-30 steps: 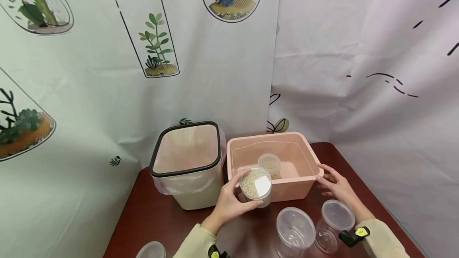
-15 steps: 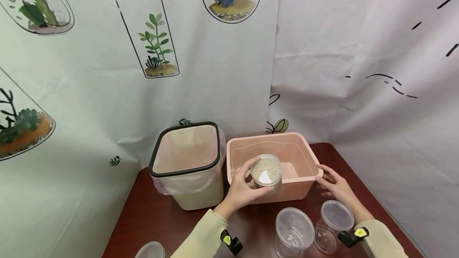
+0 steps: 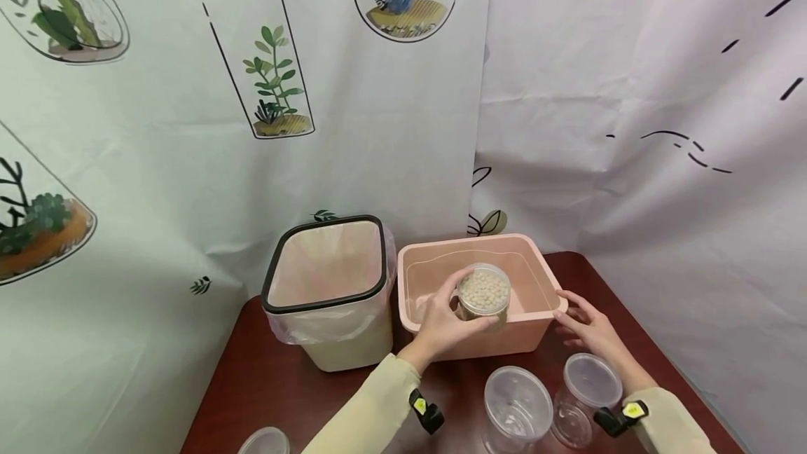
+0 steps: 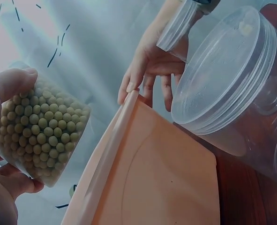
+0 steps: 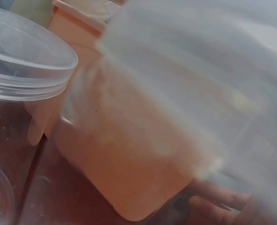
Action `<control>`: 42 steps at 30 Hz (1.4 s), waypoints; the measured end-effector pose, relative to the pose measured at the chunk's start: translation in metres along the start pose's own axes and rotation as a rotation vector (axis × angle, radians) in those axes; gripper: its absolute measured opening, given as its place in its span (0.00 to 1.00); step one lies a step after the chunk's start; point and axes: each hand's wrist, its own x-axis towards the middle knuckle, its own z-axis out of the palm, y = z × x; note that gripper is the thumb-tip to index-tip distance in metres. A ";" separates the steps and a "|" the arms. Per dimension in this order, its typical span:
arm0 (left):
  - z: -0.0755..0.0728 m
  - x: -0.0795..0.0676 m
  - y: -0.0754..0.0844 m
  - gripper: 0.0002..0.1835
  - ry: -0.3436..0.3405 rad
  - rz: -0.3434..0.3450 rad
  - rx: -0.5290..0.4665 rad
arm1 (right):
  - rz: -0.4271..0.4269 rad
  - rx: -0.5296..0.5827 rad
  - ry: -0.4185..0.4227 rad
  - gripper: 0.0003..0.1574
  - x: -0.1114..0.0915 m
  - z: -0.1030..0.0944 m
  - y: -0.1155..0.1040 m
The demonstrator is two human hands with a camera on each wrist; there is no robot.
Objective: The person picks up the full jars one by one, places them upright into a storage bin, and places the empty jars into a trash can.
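My left hand (image 3: 444,321) grips a clear plastic jar (image 3: 484,293) filled with pale round beans, thumb and fingers round its sides. The jar is held above the front rim of the pink plastic bin (image 3: 435,342). In the left wrist view the jar of beans (image 4: 44,126) is tilted, with the bin's rim (image 4: 115,145) beside it. My right hand (image 3: 589,324) holds the bin's right front corner between thumb and fingers. In the right wrist view only some fingers (image 5: 213,206) of that hand show, behind a blurred clear jar (image 5: 143,140).
Two lidded clear jars, a wide one (image 3: 518,405) and another (image 3: 589,387), stand before the bin near my right forearm. Another lid (image 3: 266,440) shows at the front left. A lined waste bin (image 3: 340,328) with a black rim stands left of the pink bin, before the patterned cloth (image 3: 391,125).
My left hand has carried the jar of beans rightward and up, over the pink bin's front rim. It now covers a jar seen inside the bin earlier. My right hand stays at the corner.
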 end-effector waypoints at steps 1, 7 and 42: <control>0.001 0.001 -0.001 0.44 0.002 0.008 0.002 | 0.001 0.002 -0.001 0.41 0.000 0.000 0.000; 0.011 0.008 -0.003 0.46 0.010 0.032 0.024 | -0.007 -0.005 0.004 0.40 -0.001 0.000 0.000; 0.049 0.033 -0.023 0.38 0.008 0.026 0.188 | -0.015 0.014 -0.008 0.40 0.000 0.000 0.003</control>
